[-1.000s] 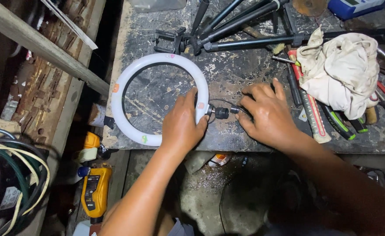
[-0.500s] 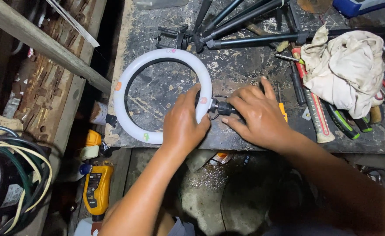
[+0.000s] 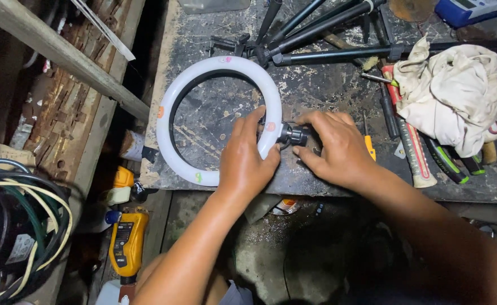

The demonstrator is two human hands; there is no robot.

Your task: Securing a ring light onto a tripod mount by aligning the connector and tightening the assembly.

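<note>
From the head camera, a white ring light lies flat on the scuffed dark bench, near its front edge. The left hand grips the ring's right side, fingers curled over the rim and pressed to it. The right hand pinches the small black mount fitting that juts from the ring. The fitting sits against the ring; whether it is fully tightened cannot be told, so the work on this joint looks under way, not finished. A black tripod lies folded behind the ring, apart from it. Small coloured stickers dot the ring: pink at top and right, orange at left, green at bottom. A crumpled cream rag covers hand tools at right. Below the bench hangs a yellow multimeter.
</note>
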